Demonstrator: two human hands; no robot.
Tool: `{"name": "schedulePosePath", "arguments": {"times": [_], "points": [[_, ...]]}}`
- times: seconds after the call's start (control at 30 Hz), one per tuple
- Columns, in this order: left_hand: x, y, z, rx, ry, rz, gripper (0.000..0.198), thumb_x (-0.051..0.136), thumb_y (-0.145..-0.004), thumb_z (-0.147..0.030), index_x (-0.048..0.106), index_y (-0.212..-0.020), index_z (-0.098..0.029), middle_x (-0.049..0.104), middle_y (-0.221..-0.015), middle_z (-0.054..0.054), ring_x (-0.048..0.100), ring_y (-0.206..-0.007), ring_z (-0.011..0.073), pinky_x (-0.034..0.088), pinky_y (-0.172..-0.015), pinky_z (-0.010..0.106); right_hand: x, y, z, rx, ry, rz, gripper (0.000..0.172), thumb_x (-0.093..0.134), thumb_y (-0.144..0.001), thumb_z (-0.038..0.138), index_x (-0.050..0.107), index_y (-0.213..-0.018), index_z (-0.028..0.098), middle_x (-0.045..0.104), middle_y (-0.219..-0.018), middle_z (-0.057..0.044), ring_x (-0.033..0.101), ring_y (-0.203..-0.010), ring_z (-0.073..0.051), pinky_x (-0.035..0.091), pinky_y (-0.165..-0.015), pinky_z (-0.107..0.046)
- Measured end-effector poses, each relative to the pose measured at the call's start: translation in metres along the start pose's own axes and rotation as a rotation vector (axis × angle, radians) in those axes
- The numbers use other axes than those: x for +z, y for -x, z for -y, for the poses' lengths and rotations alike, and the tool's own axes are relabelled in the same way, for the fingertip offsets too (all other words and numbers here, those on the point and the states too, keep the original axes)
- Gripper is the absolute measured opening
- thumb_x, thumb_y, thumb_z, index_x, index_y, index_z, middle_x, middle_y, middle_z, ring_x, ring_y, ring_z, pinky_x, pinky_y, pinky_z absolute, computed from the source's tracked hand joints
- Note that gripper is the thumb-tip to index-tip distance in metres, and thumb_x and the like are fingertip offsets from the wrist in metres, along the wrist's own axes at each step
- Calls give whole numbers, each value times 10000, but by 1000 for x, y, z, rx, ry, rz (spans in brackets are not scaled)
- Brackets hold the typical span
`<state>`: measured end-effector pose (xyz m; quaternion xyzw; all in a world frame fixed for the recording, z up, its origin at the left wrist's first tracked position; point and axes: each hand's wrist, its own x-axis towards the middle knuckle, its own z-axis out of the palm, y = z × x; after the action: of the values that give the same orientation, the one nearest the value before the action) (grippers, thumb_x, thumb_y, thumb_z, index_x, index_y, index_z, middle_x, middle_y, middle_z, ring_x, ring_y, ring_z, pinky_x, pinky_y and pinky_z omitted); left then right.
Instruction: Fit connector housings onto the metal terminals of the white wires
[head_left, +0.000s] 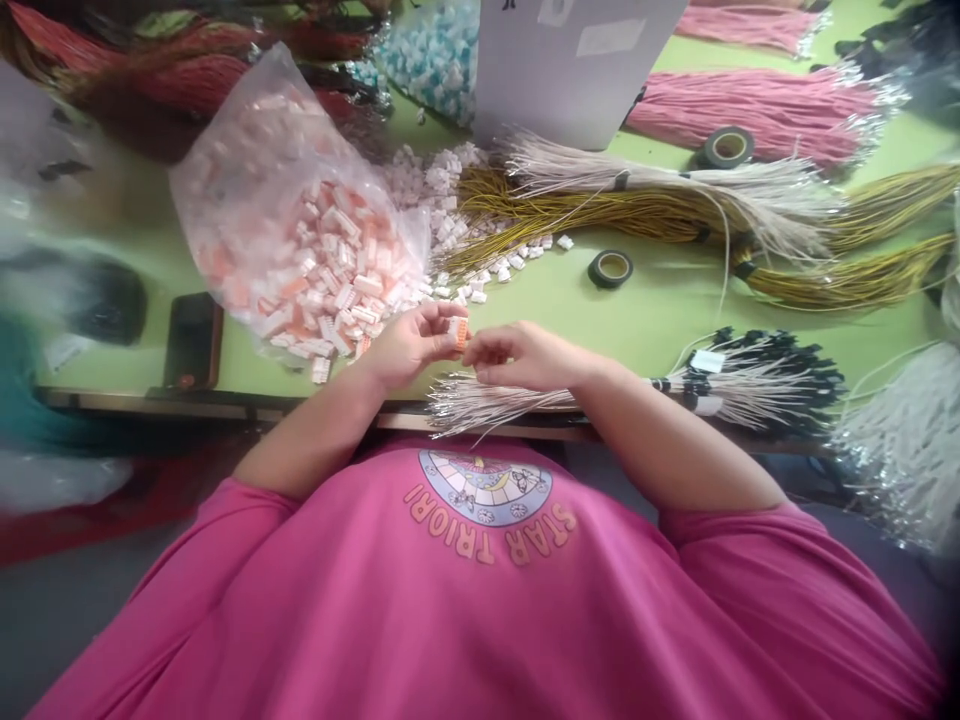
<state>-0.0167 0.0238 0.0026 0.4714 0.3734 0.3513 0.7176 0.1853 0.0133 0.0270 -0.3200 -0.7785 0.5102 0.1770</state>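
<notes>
Between the thumb and fingers of my left hand is a small orange and white plastic connector housing. My right hand is close beside it, fingers curled together near the housing; whatever they pinch is too small to make out. Beneath my right hand lies a bundle of white wires, its metal-tipped ends pointing left. To the left of my left hand, many orange and white connector housings spill from a clear plastic bag.
Small white connectors are heaped behind my hands. Bundles of yellow wires and pink wires lie to the right. Tape rolls sit on the green table. A phone rests near the left front edge. A white box stands behind.
</notes>
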Motion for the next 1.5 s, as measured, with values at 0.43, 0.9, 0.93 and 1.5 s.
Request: {"name": "schedulePosePath", "arguments": {"times": [0.43,0.9,0.93,1.5], "points": [[6,4,1,-71,-3,50,373,752,-712,-267,550,-1007,-161,616,-772,13,624,-717,123,507,-637,247,13,6,-6,161,428,-529,212,467,-809,250,652,-757,161,649,-674,-44,539,-612,-139,374,-601,-272],[8,4,3,-32,-270,-17,361,788,-652,-315,636,-915,-121,627,-632,5,597,-544,108,502,-551,252,23,5,-10,150,439,-456,260,436,-820,279,665,-764,171,658,-670,-46,538,-595,-133,382,-602,-274],[8,4,3,-34,-274,-10,357,786,-656,-321,642,-915,-121,632,-633,9,593,-541,108,500,-549,253,25,4,-11,137,465,-453,269,424,-826,282,663,-770,172,664,-689,-52,540,-602,-134,382,-605,-276],[0,11,-7,16,-556,-45,370,733,-705,-288,640,-1039,-159,660,-843,42,622,-696,130,518,-677,279,-1,5,-9,204,239,-424,219,516,-801,301,684,-770,163,679,-695,-19,587,-654,-144,417,-629,-261]]}}
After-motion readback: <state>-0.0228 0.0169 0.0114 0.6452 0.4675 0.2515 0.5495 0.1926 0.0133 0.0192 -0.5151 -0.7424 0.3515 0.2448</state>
